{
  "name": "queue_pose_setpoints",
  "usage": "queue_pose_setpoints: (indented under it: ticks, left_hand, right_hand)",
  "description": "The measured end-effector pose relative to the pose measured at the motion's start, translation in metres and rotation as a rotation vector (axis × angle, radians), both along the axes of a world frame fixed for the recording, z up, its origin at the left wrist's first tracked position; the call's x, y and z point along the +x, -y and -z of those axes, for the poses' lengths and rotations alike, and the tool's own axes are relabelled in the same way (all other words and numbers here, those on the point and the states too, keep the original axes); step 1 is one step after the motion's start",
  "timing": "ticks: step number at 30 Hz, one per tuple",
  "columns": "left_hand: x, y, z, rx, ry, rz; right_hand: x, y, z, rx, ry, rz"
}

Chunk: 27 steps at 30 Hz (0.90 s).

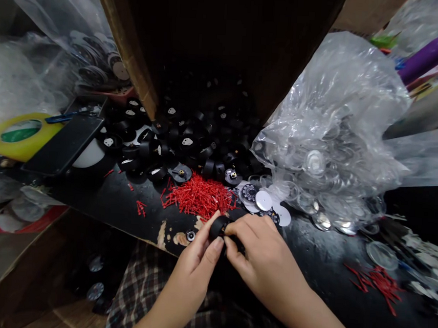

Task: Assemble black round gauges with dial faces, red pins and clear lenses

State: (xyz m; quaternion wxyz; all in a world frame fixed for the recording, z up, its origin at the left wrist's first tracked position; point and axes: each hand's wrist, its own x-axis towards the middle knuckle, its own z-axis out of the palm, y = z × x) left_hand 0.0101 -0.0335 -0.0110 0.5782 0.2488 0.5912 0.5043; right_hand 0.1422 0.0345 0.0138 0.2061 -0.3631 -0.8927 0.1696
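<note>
A small black round housing [216, 227] is gripped between the thumb and fingers of my left hand [196, 261], above the front edge of the black table [120, 217]. My right hand [260, 252] is closed, its thumb and fingertips pinched against the side of the housing that faces right. Whatever those fingertips pinch is hidden. Just beyond both hands lies a heap of thin red plastic pointers [200, 195]. Beside it are printed dial discs [249, 192] and a plain white disc [263, 200]. A small ring-shaped part [190, 236] rests on the table left of my left hand.
Many black housings [187, 142] spill from a large cardboard box [127, 46]. Clear plastic covers [324, 189] fill a plastic bag [351, 83] at right, near more red pointers [377, 285]. A phone [64, 143] and yellow tape roll [22, 136] lie left. Below stands an open carton [25, 276].
</note>
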Motion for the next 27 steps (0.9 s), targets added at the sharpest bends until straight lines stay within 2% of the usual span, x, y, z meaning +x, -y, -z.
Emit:
queue_pose_setpoints:
  ticks: [3,6,8,11,13,14,16,17,20,23,25,27]
  left_hand:
    - [0.009,0.003,0.005,-0.099,0.112,-0.105]
    - [0.017,0.004,0.009,-0.152,0.222,-0.183]
    - [0.018,0.002,0.01,-0.076,0.108,-0.12]
    - [0.013,-0.002,0.012,0.01,-0.049,-0.01]
    - [0.01,-0.004,0.014,0.016,0.01,-0.041]
    - [0.009,-0.005,0.016,0.017,0.066,-0.075]
    - [0.009,-0.006,0.019,0.02,0.167,-0.098]
    - [0.008,-0.006,0.021,0.025,0.197,-0.085]
    - [0.007,-0.006,0.026,0.044,0.248,-0.043]
    - [0.005,-0.008,0.026,0.03,0.331,-0.103]
    - [0.006,-0.011,0.021,0.002,0.407,-0.153]
    - [0.007,-0.015,0.012,-0.021,0.499,-0.168]
  right_hand:
    - [-0.005,0.0,0.0,0.004,-0.016,0.041]
    - [-0.008,0.001,-0.004,-0.153,-0.031,0.157]
    - [-0.005,-0.001,-0.008,-0.288,-0.017,0.194]
    - [0.008,-0.015,-0.009,-0.448,-0.053,0.117]
    - [0.018,-0.035,-0.003,-0.392,-0.056,0.17]
    - [0.023,-0.046,0.0,-0.305,-0.016,0.256]
    - [0.03,-0.07,0.009,-0.115,0.165,0.432]
    - [0.033,-0.08,0.013,-0.063,0.236,0.473]
    - [0.038,-0.101,0.02,-0.027,0.307,0.471]
    - [0.044,-0.1,0.017,-0.008,0.289,0.475]
    - [0.044,-0.087,0.012,0.024,0.215,0.473]
    - [0.04,-0.064,0.008,0.089,0.063,0.375]
